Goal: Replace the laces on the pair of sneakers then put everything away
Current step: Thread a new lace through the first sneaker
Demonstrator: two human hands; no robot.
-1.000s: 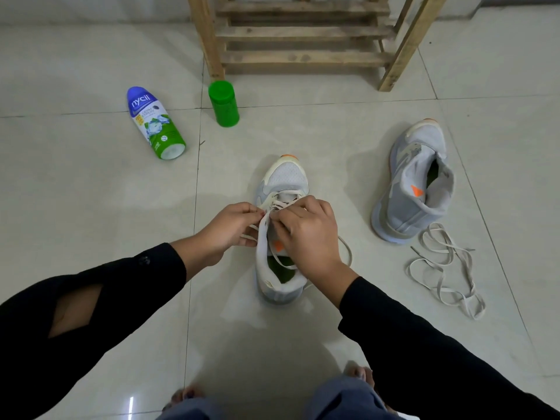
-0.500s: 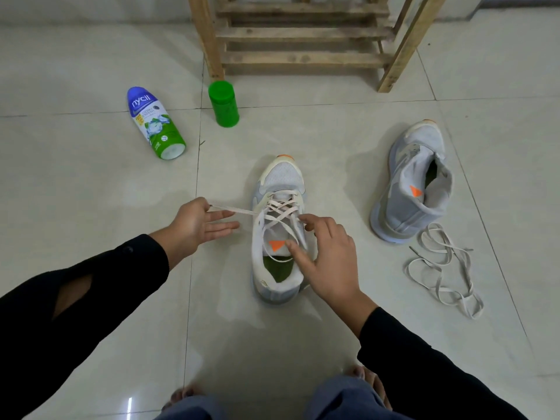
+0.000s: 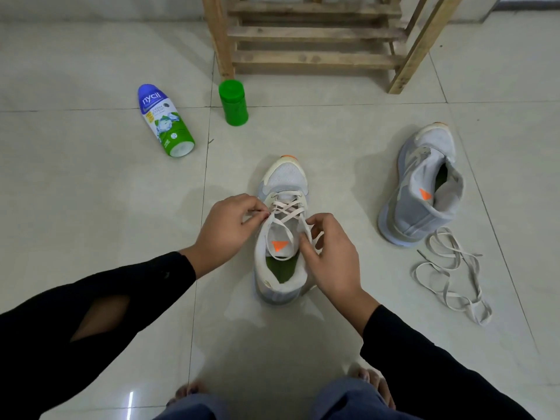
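A grey-and-white sneaker (image 3: 285,180) with an orange toe tip stands on the tiled floor in front of me, toe pointing away. A beige lace (image 3: 286,209) criss-crosses its upper eyelets. My left hand (image 3: 225,228) pinches the lace at the shoe's left eyelet row. My right hand (image 3: 331,256) pinches the lace end at the right eyelet row, beside the tongue. The second sneaker (image 3: 419,192) stands unlaced to the right. A loose beige lace (image 3: 448,274) lies tangled on the floor in front of that shoe.
A wooden rack (image 3: 315,34) stands at the back. A blue-and-green powder bottle (image 3: 165,121) lies on its side at the left, and a green cap (image 3: 233,103) stands upright beside it. My bare feet (image 3: 374,386) and knees show at the bottom.
My left hand, which had drawn the lace out to the left, has come back to the left eyelets. My right hand has moved up to the right eyelet row and pinches the lace.
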